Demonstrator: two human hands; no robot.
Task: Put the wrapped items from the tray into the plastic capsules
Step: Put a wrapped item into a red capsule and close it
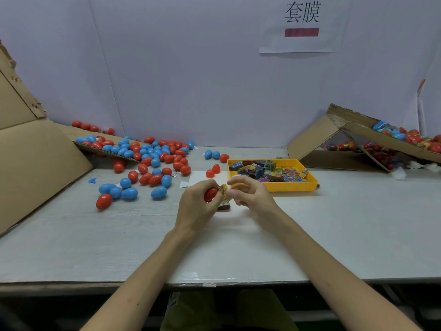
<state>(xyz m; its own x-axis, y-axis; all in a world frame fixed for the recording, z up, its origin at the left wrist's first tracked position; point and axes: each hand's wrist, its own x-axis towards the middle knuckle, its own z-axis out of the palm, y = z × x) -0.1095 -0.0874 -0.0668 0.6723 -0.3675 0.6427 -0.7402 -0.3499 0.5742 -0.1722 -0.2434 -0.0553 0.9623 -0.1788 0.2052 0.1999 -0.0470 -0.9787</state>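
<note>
Above the pale grey bench point(358, 223), the left hand point(198, 206) curls round a red plastic egg-shaped capsule point(210, 193). The right hand point(250, 197) pinches a small yellow printed wrapped item point(224, 195) that touches the capsule. Just behind sits the yellow plastic tray point(293, 186) of wrapped items. Loose red and blue capsules point(148, 161) lie scattered to the left.

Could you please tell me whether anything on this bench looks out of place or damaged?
Yes. The cardboard box on the right sits tilted with ragged torn edges, and loose red and blue capsules are scattered over the table at left.
</note>
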